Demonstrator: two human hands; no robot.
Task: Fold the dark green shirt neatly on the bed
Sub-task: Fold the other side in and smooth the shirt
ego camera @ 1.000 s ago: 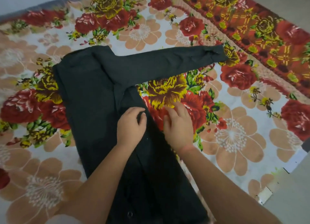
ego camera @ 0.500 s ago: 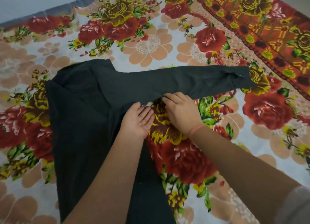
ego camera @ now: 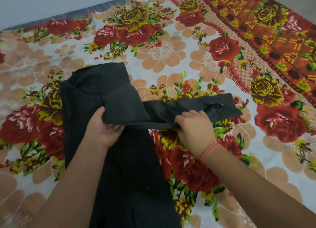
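Note:
The dark green shirt [ego camera: 130, 168] lies lengthwise on the flowered bed sheet [ego camera: 162, 53], its body running from mid-frame down to the bottom edge. One long sleeve [ego camera: 213, 106] stretches out to the right, its cuff lying flat on the sheet. My left hand [ego camera: 106, 127] grips the raised fabric where the sleeve joins the shoulder, thumb on top. My right hand [ego camera: 195, 127] pinches the sleeve about halfway along and holds it slightly off the sheet. The shirt's other sleeve is hidden.
The sheet's red and yellow border band [ego camera: 273, 31] runs diagonally at the upper right. The bed's far edge [ego camera: 51, 18] meets a pale wall at the upper left.
Both hands went from lying flat on the shirt's edge to grasping the right sleeve. The shoulder fabric has lifted and bunched, and the sleeve has been drawn leftward.

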